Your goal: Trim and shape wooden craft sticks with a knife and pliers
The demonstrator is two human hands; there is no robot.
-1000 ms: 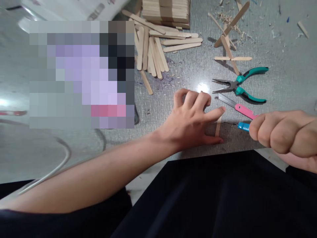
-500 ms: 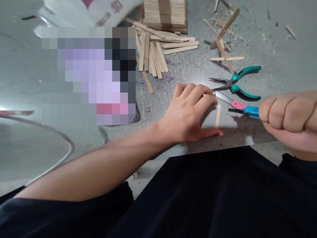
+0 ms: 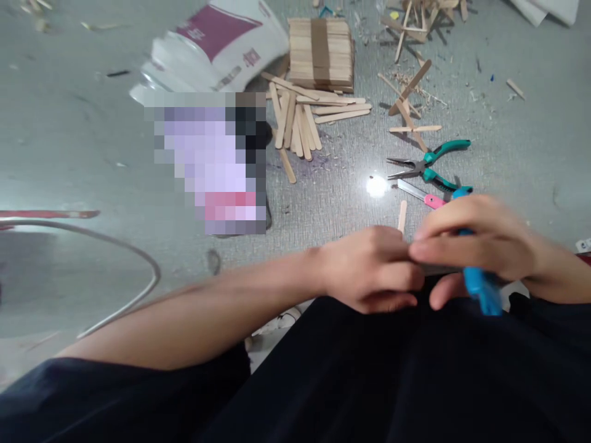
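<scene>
My left hand [image 3: 376,269] is at the table's near edge with its fingers curled closed; what is in them, if anything, is hidden. My right hand [image 3: 480,240] meets its fingertips and holds a blue utility knife [image 3: 482,292], blurred, its handle passing between the fingers and its blade out of sight. A short craft stick [image 3: 402,214] on the table shows just behind the left knuckles. A pink folding knife [image 3: 431,201] lies with its blade out, partly covered by the right hand. Beyond it rest green-handled needle-nose pliers [image 3: 422,166], jaws apart.
Loose craft sticks [image 3: 300,123] lie in a pile before a banded bundle [image 3: 321,55]. Joined sticks [image 3: 409,92] and shavings are at the back right. A white plastic bag [image 3: 258,37], a pixelated object [image 3: 207,160] and a pale cable [image 3: 138,252] are on the left.
My left hand has drawn back toward the table edge and its fingers have closed. My right hand has moved left to it, with the utility knife turned. The view has shifted, showing more of the table's far side.
</scene>
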